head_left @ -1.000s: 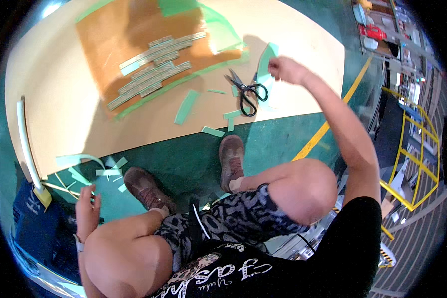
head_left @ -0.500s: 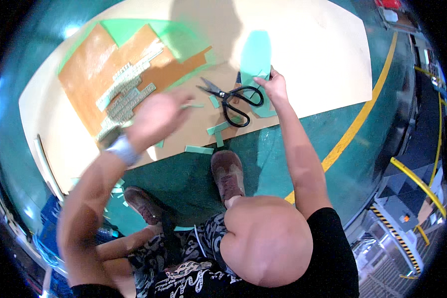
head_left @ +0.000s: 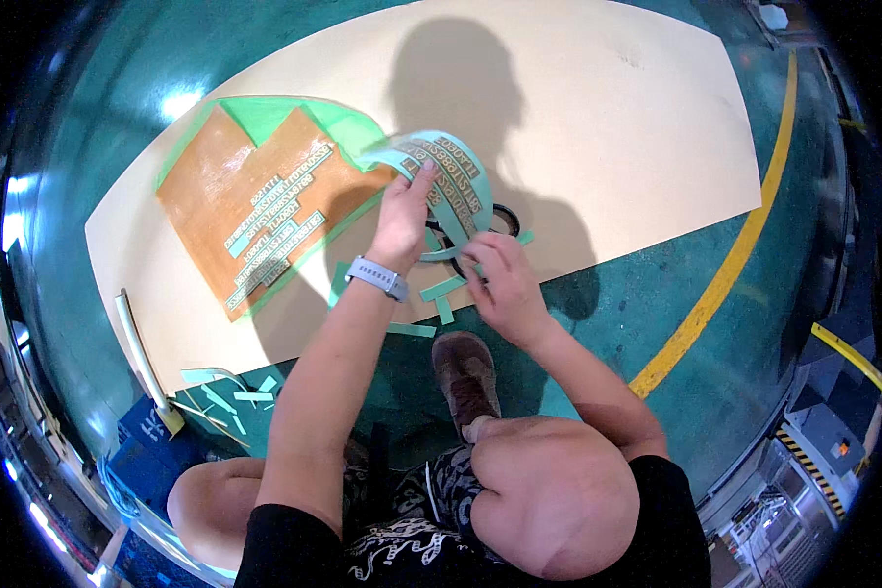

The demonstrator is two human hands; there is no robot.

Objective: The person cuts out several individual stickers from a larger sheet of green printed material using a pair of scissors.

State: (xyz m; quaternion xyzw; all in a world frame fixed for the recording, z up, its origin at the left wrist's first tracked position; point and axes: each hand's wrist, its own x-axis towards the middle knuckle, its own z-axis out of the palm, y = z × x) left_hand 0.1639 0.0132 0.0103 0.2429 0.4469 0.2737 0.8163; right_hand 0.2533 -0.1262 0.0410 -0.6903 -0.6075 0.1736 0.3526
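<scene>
A pale green sticker sheet with rows of brown lettering is lifted and curled above the board. My left hand, with a pale watch on its wrist, grips the sheet by its left part. At the sheet's lower end, my right hand has thumb and fingers pinched together on the edge. Beneath the sheet lie black-handled scissors, mostly covered; their blades are hidden. To the left is a brown panel bearing several lettered strips, backed by a bright green sheet.
A large tan board lies on the green floor, which carries a yellow line. Green offcuts lie near the board's front edge, with more scraps at the lower left. My shoe stands close to the board.
The green sheet has come up off the board and is curled between both hands. My left hand moved right from the brown panel; my right hand moved left and nearer. The scissors became mostly covered.
</scene>
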